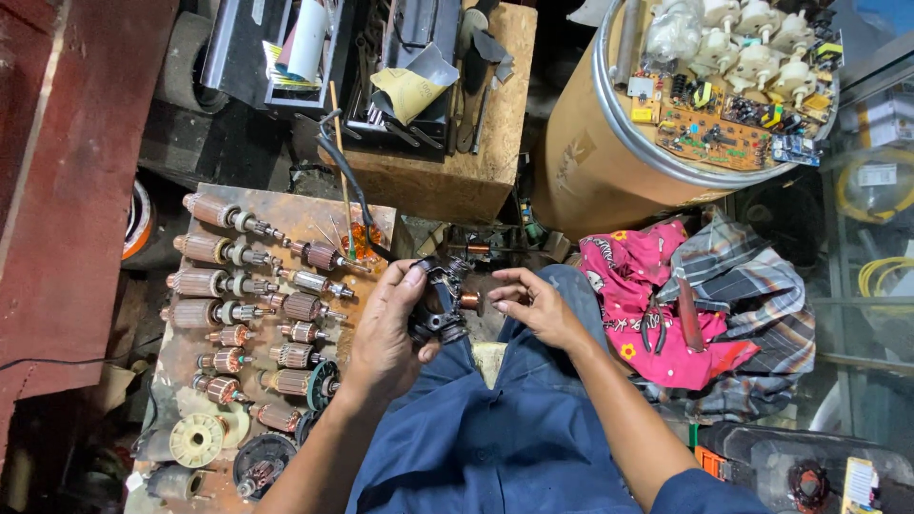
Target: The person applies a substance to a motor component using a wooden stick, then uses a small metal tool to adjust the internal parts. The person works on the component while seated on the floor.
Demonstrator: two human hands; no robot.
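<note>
My left hand point(386, 328) grips a small dark motor armature point(440, 303) with copper windings, held above my lap. My right hand point(533, 303) is at the armature's copper commutator end point(469, 300), with fingertips touching it. Both forearms come up from the bottom of the view, in blue work sleeves, over blue trousers point(495, 428).
A rusty board point(286, 214) on my left carries several armatures in rows point(214, 283) and round motor parts point(197, 440). A wooden block with tools point(457, 105) stands ahead. A drum holds circuit boards point(714, 105) at the right. Pliers point(653, 328) lie on pink cloth point(657, 314).
</note>
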